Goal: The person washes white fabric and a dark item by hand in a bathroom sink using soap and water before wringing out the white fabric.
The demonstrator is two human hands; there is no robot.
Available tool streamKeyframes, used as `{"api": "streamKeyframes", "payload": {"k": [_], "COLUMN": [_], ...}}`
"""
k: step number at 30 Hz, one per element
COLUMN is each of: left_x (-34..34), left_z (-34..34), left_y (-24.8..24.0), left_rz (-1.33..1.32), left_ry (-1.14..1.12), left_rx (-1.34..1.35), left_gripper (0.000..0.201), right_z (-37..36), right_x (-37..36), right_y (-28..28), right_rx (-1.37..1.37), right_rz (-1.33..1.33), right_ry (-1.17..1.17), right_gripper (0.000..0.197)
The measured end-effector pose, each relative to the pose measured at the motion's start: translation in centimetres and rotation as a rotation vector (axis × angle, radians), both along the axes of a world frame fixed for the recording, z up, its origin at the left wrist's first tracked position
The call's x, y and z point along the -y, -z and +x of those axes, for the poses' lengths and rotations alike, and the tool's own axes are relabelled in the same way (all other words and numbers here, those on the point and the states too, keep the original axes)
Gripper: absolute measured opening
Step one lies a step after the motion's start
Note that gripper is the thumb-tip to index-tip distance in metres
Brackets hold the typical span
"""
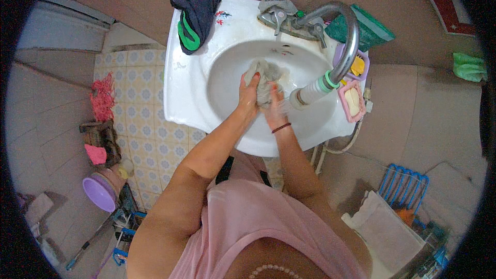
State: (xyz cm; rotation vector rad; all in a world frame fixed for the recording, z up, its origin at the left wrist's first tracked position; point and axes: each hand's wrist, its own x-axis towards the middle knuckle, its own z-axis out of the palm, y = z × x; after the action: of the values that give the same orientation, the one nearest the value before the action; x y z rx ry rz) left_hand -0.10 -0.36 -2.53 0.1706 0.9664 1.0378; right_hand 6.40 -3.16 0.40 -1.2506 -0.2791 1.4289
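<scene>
Both of my hands are over the bowl of a white sink (206, 108), gripping one wet grey cloth (265, 75) between them. My left hand (249, 93) clasps its left side. My right hand (274, 107), with a dark band at the wrist, holds the lower right part under water running from the curved metal tap (347, 31). The tap's white nozzle (309, 94) ends just right of my right hand.
A dark cloth with green trim (195, 18) lies on the sink's back left corner. A grey rag (276, 4) sits on the tap handles. Pink soap dishes (354, 98) and a green pad (369, 28) sit at the right. A purple basin (99, 194) stands on the tiled floor at left.
</scene>
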Motion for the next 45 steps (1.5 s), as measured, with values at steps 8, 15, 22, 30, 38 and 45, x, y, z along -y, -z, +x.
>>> {"api": "streamKeyframes", "payload": {"k": [8, 15, 22, 30, 38, 45], "left_x": [2.6, -0.1, 0.9, -3.2, -1.0, -0.4], "left_z": [0.3, -1.5, 0.5, -2.2, 0.8, 0.8], "left_y": [1.2, 2.2, -3.1, -6.2, -5.7, -1.4], "left_rz": [-0.28, -0.222, -0.305, -0.195, -0.221, 0.248], "left_ry": [0.225, 0.311, 0.299, 0.685, 0.11, 0.261], "left_rx": [0.325, 0.34, 0.193, -0.329, -0.033, -0.603], "left_gripper": [0.051, 0.034, 0.033, 0.057, 0.03, 0.016], "right_z": [2.6, -4.2, 4.9, 7.9, 0.3, 1.9], "right_x": [-0.1, 2.2, -3.6, -0.1, 0.9, 0.6], "right_y": [1.9, -4.4, 2.3, 5.4, -0.5, 1.0], "right_rx": [0.961, 1.177, 0.664, 0.179, 0.395, -0.401], "right_rz": [0.12, 0.262, -0.253, 0.107, 0.041, -0.105], "right_ry": [-0.248, -0.454, -0.287, -0.013, 0.074, 0.004], "right_gripper": [0.028, 0.019, 0.02, 0.024, 0.025, 0.032]}}
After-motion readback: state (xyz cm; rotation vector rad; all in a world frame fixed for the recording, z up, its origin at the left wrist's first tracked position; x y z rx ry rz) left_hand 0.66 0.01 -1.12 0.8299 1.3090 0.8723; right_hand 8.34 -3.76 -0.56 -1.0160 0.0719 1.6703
